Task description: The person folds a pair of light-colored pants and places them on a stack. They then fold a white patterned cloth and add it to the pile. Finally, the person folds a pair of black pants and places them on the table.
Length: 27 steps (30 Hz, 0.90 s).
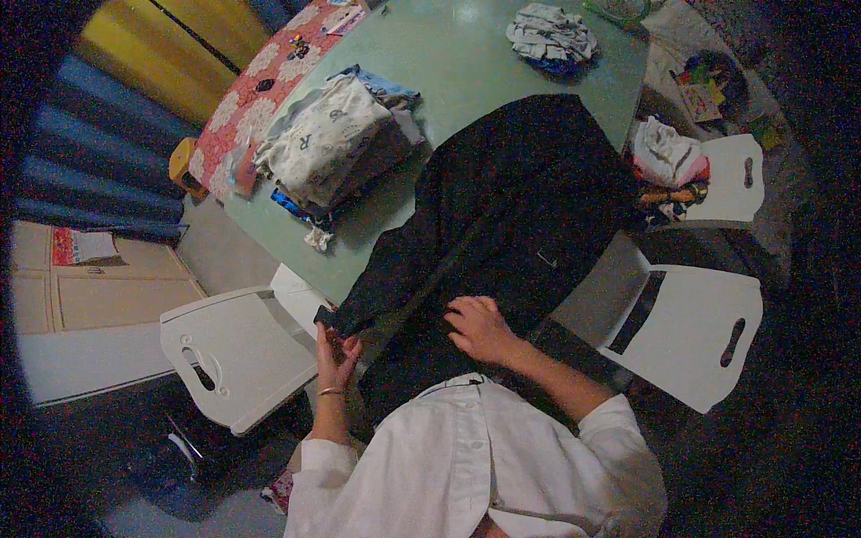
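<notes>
A large black garment (511,195) lies spread over the table's near edge and hangs towards my waist. Its exact kind is hard to tell in the dark cloth; a small light mark shows on its right part. At the left, my left hand (338,353) pinches the end of a narrow black section, perhaps a sleeve or leg. My right hand (481,329) is over the garment's lower middle, fingers bent against the cloth. Whether those fingers grip a fold cannot be seen.
On the green tabletop (464,81) are a stack of folded clothes (329,141) and a smaller white pile (551,37). More clothes (669,161) sit on a chair at right. White chairs (239,356) flank me, another white chair (699,329) being close at right.
</notes>
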Motion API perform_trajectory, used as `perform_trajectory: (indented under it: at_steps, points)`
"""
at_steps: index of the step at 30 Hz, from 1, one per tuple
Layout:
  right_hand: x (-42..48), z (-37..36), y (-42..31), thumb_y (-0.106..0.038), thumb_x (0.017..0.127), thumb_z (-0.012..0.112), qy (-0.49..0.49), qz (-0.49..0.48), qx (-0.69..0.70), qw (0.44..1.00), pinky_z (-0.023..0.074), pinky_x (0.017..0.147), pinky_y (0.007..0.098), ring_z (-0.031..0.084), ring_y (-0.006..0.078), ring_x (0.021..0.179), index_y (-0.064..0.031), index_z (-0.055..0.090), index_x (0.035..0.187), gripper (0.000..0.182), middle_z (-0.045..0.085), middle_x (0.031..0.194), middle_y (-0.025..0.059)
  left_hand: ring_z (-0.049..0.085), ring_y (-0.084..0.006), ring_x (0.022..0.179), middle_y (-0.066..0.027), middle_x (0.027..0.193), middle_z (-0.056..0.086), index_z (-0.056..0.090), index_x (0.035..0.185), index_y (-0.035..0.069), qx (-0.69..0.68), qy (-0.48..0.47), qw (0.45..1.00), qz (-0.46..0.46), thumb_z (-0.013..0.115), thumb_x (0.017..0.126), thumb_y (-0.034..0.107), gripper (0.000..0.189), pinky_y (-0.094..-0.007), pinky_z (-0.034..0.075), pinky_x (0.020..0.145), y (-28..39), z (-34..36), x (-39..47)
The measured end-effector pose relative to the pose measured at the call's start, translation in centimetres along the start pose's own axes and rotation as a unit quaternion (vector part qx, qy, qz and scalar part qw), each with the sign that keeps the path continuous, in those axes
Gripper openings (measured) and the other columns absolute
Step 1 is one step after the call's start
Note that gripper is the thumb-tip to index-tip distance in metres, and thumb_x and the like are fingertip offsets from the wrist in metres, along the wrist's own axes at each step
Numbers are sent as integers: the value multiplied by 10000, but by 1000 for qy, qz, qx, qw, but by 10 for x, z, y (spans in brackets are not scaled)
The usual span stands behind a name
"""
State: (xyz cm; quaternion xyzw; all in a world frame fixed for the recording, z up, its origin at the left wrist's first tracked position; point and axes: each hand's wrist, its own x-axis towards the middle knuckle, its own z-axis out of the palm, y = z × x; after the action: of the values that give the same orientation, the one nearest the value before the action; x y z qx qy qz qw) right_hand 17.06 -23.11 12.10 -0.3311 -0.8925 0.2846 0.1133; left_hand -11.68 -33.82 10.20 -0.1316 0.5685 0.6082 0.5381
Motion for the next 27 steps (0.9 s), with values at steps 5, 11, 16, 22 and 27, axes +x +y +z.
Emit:
perform_trajectory:
  at_steps: [5, 11, 16, 22, 27]
  points:
    - [18, -23, 27, -197, 782, 535, 95, 143, 190, 967, 428, 815, 375, 540, 303, 936, -22, 583, 949, 246, 579, 955, 153, 572, -202, 748, -58, 871, 601, 550, 914, 115, 172, -65, 973, 139, 595, 791, 402, 316, -319, 476, 554, 18, 36, -20]
    - [22, -46, 46, -143, 802, 541, 155, 213, 182, 948, 457, 765, 314, 587, 250, 880, -6, 600, 941, 204, 609, 939, 132, 557, -196, 733, -52, 836, 589, 562, 928, 110, 263, -56, 939, 215, 649, 750, 342, 305, -313, 440, 517, 16, 23, -9]
    - [23, -38, 29, -139, 805, 529, 79, 208, 193, 956, 459, 753, 308, 592, 237, 858, -4, 596, 945, 206, 615, 928, 127, 513, -162, 664, -28, 802, 538, 543, 1019, 68, 128, 18, 991, 18, 655, 729, 189, 333, -285, 409, 505, 26, 32, 3]
    - [29, -41, 28, -151, 815, 518, 80, 214, 250, 941, 463, 741, 319, 595, 241, 822, 4, 589, 939, 211, 620, 889, 134, 494, -129, 704, -35, 831, 521, 509, 1086, 12, 102, -47, 974, 198, 556, 748, -27, 343, -223, 419, 615, 51, 34, -17]
    - [32, -31, 39, -124, 813, 527, 95, 233, 255, 934, 472, 682, 287, 602, 170, 747, 12, 586, 952, 204, 629, 823, 99, 531, -154, 902, -87, 997, 556, 506, 1073, -22, 230, 12, 874, 427, 534, 766, -15, 308, -270, 438, 789, 77, 47, -31]
